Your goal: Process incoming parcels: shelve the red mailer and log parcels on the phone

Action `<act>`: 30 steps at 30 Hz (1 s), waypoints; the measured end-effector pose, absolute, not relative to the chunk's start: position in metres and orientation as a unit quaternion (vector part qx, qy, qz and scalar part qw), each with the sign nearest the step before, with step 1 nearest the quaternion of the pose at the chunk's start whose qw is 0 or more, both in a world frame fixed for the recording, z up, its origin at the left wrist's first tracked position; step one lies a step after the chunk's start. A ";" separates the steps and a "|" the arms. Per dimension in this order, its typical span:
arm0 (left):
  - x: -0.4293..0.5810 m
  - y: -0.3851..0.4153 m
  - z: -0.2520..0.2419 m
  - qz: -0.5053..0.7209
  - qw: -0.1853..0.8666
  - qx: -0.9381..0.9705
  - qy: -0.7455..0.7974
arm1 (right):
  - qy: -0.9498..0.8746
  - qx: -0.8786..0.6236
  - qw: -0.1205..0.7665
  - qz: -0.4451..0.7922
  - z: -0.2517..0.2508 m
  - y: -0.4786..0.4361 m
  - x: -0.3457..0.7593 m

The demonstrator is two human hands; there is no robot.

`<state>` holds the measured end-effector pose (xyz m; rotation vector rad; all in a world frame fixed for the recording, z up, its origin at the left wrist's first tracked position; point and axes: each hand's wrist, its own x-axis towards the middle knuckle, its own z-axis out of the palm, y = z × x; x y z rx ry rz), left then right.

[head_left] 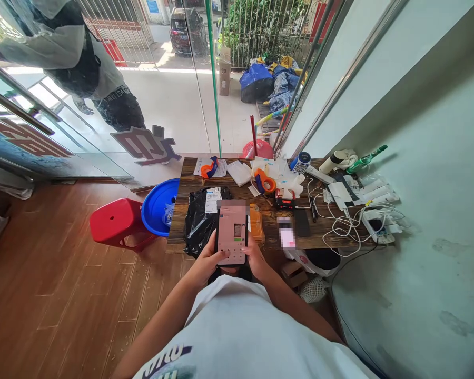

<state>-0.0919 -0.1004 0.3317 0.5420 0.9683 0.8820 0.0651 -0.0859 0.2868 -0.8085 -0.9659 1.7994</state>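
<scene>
I hold a phone point(231, 230) upright in front of my chest with both hands. My left hand point(206, 260) wraps its left edge, thumb resting on the lower screen. My right hand point(255, 256) grips the right edge from behind. Just beyond the phone, on the wooden table point(181, 221), lies a black plastic parcel point(199, 218) with a white label, and an orange packet point(256, 223) sits beside it.
Orange tape dispensers point(264, 181), papers, a dark phone point(301, 222) and tangled white cables point(347, 223) cover the table. A red stool point(116, 221) with a blue basin point(158, 205) stands left. A person point(75, 58) stands behind the glass door. The wall is right.
</scene>
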 end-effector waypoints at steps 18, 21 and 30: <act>-0.116 -0.096 0.311 0.400 0.763 0.167 0.479 | -0.699 -0.452 0.443 0.333 0.299 -0.034 0.050; -0.122 -0.095 0.303 0.399 0.767 0.158 0.478 | -0.672 -0.467 0.441 0.370 0.290 -0.026 0.038; -0.151 -0.102 0.267 0.428 0.762 0.065 0.482 | -0.455 -0.472 0.365 0.661 0.225 -0.052 -0.001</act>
